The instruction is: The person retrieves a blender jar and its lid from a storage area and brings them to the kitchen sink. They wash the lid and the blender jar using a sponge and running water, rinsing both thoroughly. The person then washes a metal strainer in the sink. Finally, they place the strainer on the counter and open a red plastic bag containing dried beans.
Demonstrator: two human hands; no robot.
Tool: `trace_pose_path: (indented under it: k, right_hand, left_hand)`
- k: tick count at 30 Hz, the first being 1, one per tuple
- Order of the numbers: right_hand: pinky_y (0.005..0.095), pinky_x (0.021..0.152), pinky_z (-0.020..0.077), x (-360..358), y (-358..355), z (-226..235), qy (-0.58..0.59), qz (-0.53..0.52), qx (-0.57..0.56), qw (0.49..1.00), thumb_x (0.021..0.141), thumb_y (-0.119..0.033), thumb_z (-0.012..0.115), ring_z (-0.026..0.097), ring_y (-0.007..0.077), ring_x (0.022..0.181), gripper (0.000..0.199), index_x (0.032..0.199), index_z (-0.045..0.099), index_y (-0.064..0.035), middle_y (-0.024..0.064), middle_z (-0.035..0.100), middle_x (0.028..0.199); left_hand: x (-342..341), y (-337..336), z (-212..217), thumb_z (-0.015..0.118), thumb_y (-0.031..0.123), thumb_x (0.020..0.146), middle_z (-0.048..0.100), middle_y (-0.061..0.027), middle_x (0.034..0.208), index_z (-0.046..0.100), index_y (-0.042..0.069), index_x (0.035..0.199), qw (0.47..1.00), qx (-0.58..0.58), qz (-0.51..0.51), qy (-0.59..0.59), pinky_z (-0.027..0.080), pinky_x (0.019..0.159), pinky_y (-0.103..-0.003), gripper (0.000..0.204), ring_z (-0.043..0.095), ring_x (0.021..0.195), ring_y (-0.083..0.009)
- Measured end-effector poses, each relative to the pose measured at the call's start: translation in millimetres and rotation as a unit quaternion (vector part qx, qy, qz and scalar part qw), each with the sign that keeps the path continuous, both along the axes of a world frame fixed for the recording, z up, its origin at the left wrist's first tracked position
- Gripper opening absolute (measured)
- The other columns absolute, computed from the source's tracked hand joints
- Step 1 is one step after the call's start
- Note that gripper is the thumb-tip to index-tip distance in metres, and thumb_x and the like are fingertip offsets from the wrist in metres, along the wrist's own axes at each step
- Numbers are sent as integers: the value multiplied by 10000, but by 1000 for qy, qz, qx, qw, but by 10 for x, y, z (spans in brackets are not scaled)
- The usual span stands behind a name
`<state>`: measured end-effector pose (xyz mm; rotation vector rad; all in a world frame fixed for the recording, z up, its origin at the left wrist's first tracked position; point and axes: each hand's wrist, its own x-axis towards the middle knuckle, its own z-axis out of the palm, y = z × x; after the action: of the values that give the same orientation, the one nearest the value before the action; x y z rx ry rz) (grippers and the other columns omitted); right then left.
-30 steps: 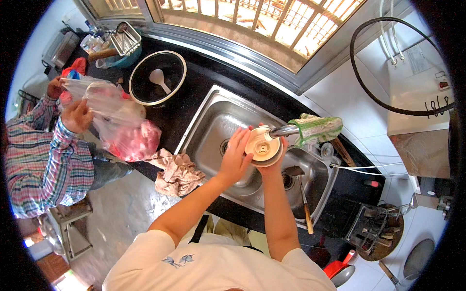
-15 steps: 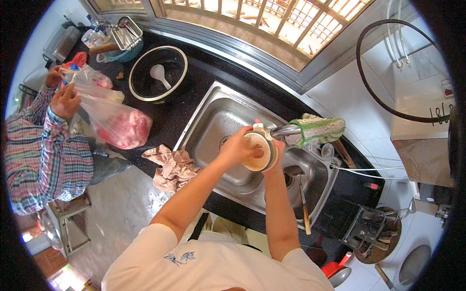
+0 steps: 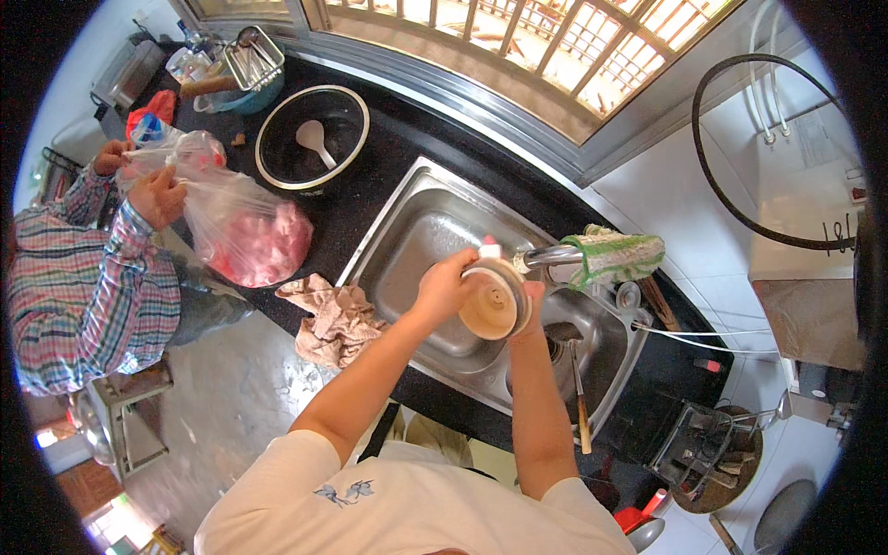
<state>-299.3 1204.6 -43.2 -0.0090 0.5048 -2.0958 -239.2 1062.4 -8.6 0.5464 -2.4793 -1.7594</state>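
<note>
Fingers: the left hand [image 3: 446, 287] is curling its fingers around the left rim of a round bowl [image 3: 493, 301], and the right hand [image 3: 527, 305] is gripping the bowl from the right side and behind. Most of the right fingers are hiding behind the bowl, so I cannot tell how they are lying.
Counter: the long black counter [image 3: 398, 148] is running under the window, and the sink is sitting in it.
Sink: the shiny metal sink [image 3: 416, 240] is lying below the hands. The bowl is hanging in the air over its middle.
Other person: someone in a striped shirt [image 3: 83, 305] is standing at the left end of the counter, well apart from the sink.
Bag: that person's two hands are holding a clear plastic bag [image 3: 245, 236] with something pink inside. It is resting on the counter.
Pot: a round black pot [image 3: 277, 162] is sitting on the counter behind the bag, with a pale spoon [image 3: 314, 139] lying in it.
Rag: a crumpled tan rag [image 3: 333, 314] is drooping over the counter edge, left of the sink.
Bowl: it is pale and tipped on its side, just below the tap.
Tap: the metal tap [image 3: 546, 256] is poking out right next to the bowl, with a green and white cloth [image 3: 615, 254] wrapping its far end.
Knife: a knife [image 3: 579, 393] is lying on the sink edge, right of the right arm.
</note>
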Motion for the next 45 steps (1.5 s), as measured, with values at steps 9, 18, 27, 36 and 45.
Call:
trace_pose_path:
  k: [9,18,27,36,45]
  right_hand:
    - [416,997,447,-174,279,-140,74,59,21,995,586,-538,756,535,322,1174,1119,1457,246,-55,195,482,1326]
    - [409,954,479,-88,415,-242,-2,42,-14,999,634,-464,670,572,317,1130,941,1387,364,10,222,496,1318]
    - [479,929,483,-36,625,-773,-8,24,-73,997,721,-625,614,569,355,1106,966,1411,310,-21,221,505,1294]
    - [326,975,386,-142,13,-68,318,-58,346,881,800,-147,609,513,218,1110,651,1404,386,-52,111,485,1288]
    - [432,966,360,-71,-177,-223,465,-191,581,640,780,-299,706,471,360,1126,578,1263,546,-25,220,498,1238]
  left_hand:
    - [-15,-93,-125,703,200,801,647,-100,1010,641,64,1090,977,60,-124,160,486,780,-321,326,611,918,-220]
    - [-141,-5,26,618,277,915,642,13,795,673,52,1027,963,250,-96,-10,463,617,-221,258,570,715,-58]
    - [-212,47,-104,549,275,958,641,0,805,658,26,1009,945,302,-125,-28,467,641,-222,277,565,711,-69]
    - [-232,143,-314,379,522,962,532,-63,1267,420,114,1347,913,384,102,-97,439,907,-350,562,525,1130,-186]
    - [12,346,-459,487,452,938,558,-80,1202,431,87,1325,856,487,127,-118,513,826,-369,535,585,1038,-176]
